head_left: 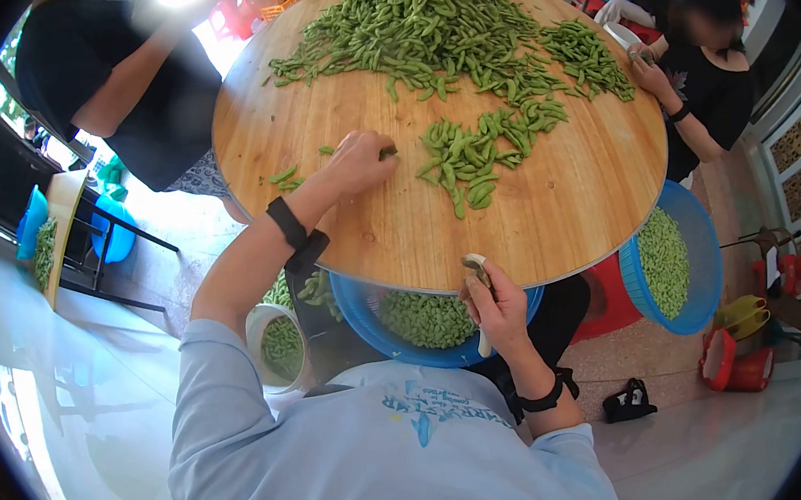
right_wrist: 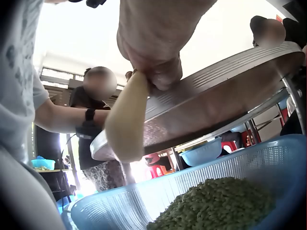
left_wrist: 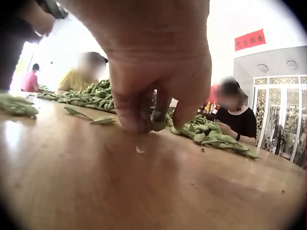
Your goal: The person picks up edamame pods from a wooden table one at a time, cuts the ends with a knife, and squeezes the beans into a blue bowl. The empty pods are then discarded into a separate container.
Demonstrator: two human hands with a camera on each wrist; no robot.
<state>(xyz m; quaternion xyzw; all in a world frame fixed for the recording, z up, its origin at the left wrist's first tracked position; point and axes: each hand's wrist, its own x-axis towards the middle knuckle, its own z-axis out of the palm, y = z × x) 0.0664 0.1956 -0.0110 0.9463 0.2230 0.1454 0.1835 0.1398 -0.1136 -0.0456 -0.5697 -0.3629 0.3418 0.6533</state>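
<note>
My left hand [head_left: 368, 158] reaches onto the round wooden table [head_left: 557, 207] and pinches a green bean pod [head_left: 388, 152] against the wood; the left wrist view shows the fingertips [left_wrist: 139, 117] closed on this pod [left_wrist: 159, 126]. A small heap of pods [head_left: 471, 156] lies just right of it, with a big pile [head_left: 430, 24] farther back. My right hand [head_left: 496, 301] grips a pale cream tool [head_left: 476, 265] at the table's near edge. In the right wrist view the tool [right_wrist: 125, 120] hangs over a blue basket [right_wrist: 201, 175] of shelled green beans [right_wrist: 218, 203].
Two other people sit at the table, one in black at the left [head_left: 102, 62] and one at the right [head_left: 711, 77]. A second blue basket [head_left: 706, 277] of beans stands at the right edge. A white bucket [head_left: 261, 319] with pods sits by my left knee. A black sandal [head_left: 628, 400] lies on the floor.
</note>
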